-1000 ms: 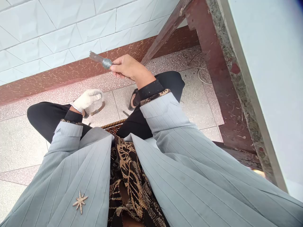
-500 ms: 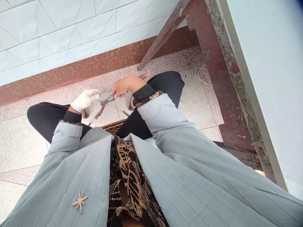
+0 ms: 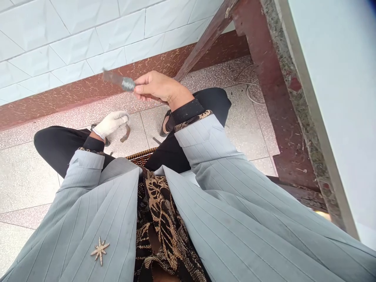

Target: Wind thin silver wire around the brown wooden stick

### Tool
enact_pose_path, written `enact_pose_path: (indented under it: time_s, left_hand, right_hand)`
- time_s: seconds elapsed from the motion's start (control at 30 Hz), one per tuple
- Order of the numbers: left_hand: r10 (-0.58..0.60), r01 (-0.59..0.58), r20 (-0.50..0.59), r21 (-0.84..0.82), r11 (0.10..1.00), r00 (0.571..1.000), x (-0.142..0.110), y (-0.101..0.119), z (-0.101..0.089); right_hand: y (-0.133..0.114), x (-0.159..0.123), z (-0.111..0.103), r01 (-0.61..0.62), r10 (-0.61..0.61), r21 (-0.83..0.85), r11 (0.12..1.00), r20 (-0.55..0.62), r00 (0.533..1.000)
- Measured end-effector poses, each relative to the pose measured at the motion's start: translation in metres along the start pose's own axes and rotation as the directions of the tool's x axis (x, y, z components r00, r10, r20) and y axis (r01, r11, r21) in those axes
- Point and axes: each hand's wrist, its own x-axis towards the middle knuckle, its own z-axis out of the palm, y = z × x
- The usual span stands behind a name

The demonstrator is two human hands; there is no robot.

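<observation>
Off to the left of the bare right hand (image 3: 158, 88) sticks a dark, wire-wrapped tool (image 3: 113, 78), its back end gripped between thumb and fingers. Lower down and further left, the gloved left hand (image 3: 111, 122) is curled narrow, pinching a curved brown piece (image 3: 125, 134) that pokes out just below it. Some woven thing (image 3: 141, 157) sits below both hands, btw.

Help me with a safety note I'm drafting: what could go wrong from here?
1. If brought down carelessly, the wire-wrapped tool in the right hand could strike the gloved left hand, which is close to the curved brown piece.
2. The right hand is bare, so any loose end of the wire winding might scratch it; none can be made out.
</observation>
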Motion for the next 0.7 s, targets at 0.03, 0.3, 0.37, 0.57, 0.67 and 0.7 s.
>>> enact_pose_path:
  time_s: [0.03, 0.3, 0.37, 0.57, 0.67, 0.7]
  left_hand:
    - [0.008, -0.008, 0.031, -0.017, 1.0, 0.999, 0.0, 0.002, 0.001]
    - [0.09, -0.096, -0.094, -0.069, 0.993, 0.991, -0.008, 0.014, -0.011]
    - [0.086, -0.095, -0.159, -0.048, 0.994, 0.983, -0.009, 0.014, -0.015]
    - [0.053, -0.021, -0.268, 0.121, 0.992, 0.962, -0.007, 0.004, -0.02]
    - [0.041, 0.007, -0.288, 0.163, 0.987, 0.957, -0.004, -0.003, -0.02]
    - [0.046, 0.006, -0.29, 0.176, 0.984, 0.956, -0.003, -0.005, -0.02]
  right_hand:
    - [0.003, 0.003, -0.001, -0.018, 0.019, 0.012, 1.0, -0.133, 0.991]
    - [0.019, 0.021, 0.001, -0.269, 0.173, -0.639, 0.72, -0.21, 0.962]
    - [0.017, 0.019, 0.005, -0.226, 0.26, -0.775, 0.59, -0.082, 0.962]
    - [0.011, 0.013, 0.013, -0.05, 0.476, -0.803, 0.594, 0.3, 0.827]
    - [0.009, 0.009, 0.015, -0.025, 0.463, -0.715, 0.699, 0.425, 0.778]
    - [0.008, 0.008, 0.015, -0.026, 0.445, -0.678, 0.734, 0.452, 0.773]
